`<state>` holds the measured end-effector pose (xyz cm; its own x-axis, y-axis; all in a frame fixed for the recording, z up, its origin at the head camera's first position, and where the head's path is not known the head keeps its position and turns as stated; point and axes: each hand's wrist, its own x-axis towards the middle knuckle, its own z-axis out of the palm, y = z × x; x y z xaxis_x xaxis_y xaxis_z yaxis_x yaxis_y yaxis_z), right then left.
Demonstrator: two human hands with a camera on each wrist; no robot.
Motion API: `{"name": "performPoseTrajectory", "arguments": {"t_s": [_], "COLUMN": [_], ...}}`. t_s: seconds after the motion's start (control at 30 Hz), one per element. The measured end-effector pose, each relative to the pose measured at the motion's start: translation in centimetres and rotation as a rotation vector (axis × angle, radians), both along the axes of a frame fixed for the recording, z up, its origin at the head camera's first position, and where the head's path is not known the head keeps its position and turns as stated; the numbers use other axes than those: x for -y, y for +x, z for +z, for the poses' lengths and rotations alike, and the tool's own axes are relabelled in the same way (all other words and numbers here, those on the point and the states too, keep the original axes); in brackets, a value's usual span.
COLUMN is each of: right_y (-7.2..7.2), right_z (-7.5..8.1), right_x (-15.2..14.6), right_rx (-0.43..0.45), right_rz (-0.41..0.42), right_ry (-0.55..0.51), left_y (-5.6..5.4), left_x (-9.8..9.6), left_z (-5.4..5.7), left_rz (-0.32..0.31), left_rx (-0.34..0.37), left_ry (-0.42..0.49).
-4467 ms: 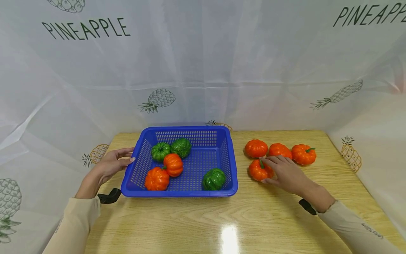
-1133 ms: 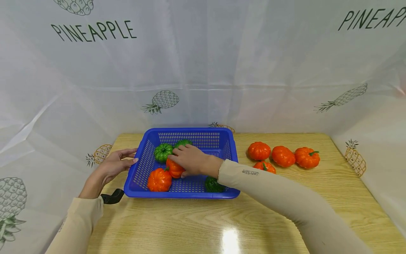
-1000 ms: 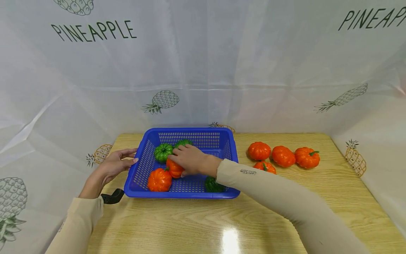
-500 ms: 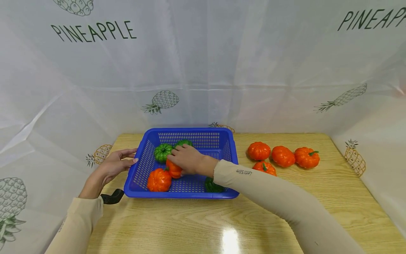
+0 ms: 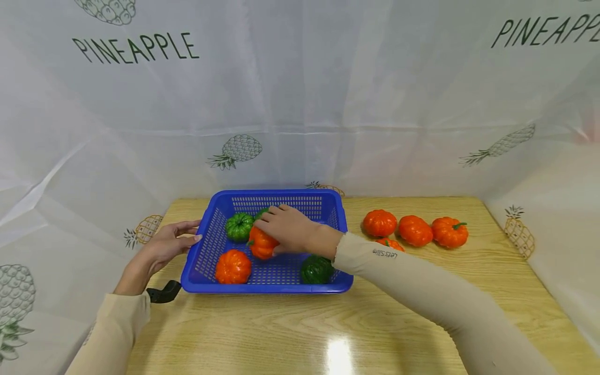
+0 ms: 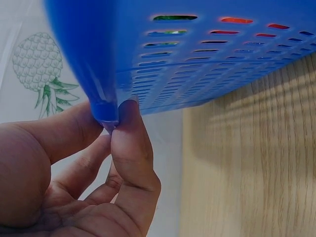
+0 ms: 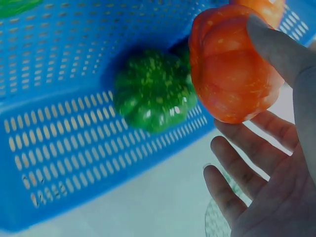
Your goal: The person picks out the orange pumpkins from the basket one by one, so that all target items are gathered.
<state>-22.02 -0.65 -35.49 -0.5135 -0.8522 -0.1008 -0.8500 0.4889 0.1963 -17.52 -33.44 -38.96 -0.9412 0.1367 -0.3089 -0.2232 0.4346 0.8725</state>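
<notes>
Head view: holds orange pumpkin [image 5: 262, 244] on its side inside blue basket [image 5: 267, 288], stem to the left, stem axis roughly left-right. With right-hand grip [image 5: 288, 229], clasps it, thumb and fingers parted by its girth. With left-hand grip [image 5: 165, 247], pinches basket's left rim between thumb and finger. Basket lengthwise across bench [image 5: 244, 333].

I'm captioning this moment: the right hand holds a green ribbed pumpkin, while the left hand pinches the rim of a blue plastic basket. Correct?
The colour is wrong: the right wrist view shows the right hand holding an orange ribbed pumpkin. The rest stands.
</notes>
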Motion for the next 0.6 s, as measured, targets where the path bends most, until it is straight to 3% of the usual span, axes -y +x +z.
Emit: {"name": "performPoseTrajectory", "arguments": {"t_s": [0.3,0.6], "right_y": [0.9,1.7], "right_z": [2.7,3.9], "right_x": [-4.0,-8.7], "right_rx": [0.041,0.022], "right_rz": [-0.011,-0.025], "right_ry": [-0.141,-0.297], "left_y": [0.0,-0.1], "left_x": [0.0,0.2], "left_z": [-0.1,-0.1], "left_rz": [0.004,0.0], "left_rx": [-0.002,-0.002], "left_ry": [0.002,-0.002]}}
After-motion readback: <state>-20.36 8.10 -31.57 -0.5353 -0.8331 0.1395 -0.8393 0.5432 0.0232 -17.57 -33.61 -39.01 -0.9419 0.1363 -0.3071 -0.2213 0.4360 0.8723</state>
